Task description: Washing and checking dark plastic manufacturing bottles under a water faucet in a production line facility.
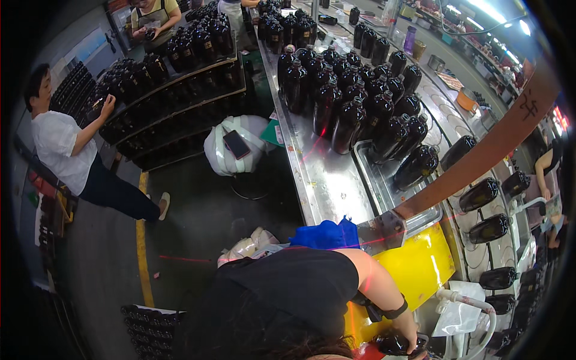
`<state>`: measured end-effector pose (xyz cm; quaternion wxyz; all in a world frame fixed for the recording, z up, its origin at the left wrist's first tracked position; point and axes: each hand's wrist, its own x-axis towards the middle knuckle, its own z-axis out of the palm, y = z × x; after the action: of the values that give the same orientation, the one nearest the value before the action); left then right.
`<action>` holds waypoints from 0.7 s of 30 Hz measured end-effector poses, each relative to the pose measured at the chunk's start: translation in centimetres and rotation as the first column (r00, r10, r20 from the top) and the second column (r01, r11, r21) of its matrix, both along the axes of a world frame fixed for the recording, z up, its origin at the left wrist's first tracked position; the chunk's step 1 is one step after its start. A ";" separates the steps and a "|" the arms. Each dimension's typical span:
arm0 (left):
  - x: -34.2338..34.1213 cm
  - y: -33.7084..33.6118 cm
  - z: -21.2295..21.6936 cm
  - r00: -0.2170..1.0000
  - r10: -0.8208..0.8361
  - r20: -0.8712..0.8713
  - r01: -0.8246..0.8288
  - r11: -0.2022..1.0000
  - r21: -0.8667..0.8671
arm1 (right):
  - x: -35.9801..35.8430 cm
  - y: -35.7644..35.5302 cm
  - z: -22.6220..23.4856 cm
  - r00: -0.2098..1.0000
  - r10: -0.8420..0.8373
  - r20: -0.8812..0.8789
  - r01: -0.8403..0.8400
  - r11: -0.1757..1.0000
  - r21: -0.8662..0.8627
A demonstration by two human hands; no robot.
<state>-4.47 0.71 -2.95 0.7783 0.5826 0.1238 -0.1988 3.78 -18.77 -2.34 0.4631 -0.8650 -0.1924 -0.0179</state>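
Fingers of the right hand (413, 341) wrap a dark glass bottle (393, 344) at about five o'clock, low beside the yellow bin (420, 264); it is probably heavy, stiff, slick and breakable, best held round the body; left hand unseen.

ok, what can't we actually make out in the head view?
- Right hand: grips a dark bottle at the lower edge; the frame cuts off its lower part.
- Left hand: not visible; the person's black-shirted torso fills that area.
- Bottles on the racks: too small and dark for detail.
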 end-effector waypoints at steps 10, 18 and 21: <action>0.5 -0.3 -1.8 1.000 -0.006 -0.004 0.006 0.999 -0.044 | -0.2 0.2 -0.3 0.999 0.036 -0.026 -0.035 0.999 0.035; 1.4 -0.8 -2.2 1.000 -0.006 -0.002 0.006 0.998 -0.067 | 1.0 0.5 -1.0 0.995 0.031 0.090 -0.028 0.999 -0.043; 0.6 -0.6 -2.1 1.000 -0.025 -0.005 0.024 0.997 -0.080 | -0.2 0.7 0.2 0.998 0.020 0.054 -0.016 0.997 -0.079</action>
<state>-3.86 0.13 -5.07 0.7980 0.5520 0.1111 -0.2149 3.63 -18.09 -2.19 0.4234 -0.8800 -0.2133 -0.0301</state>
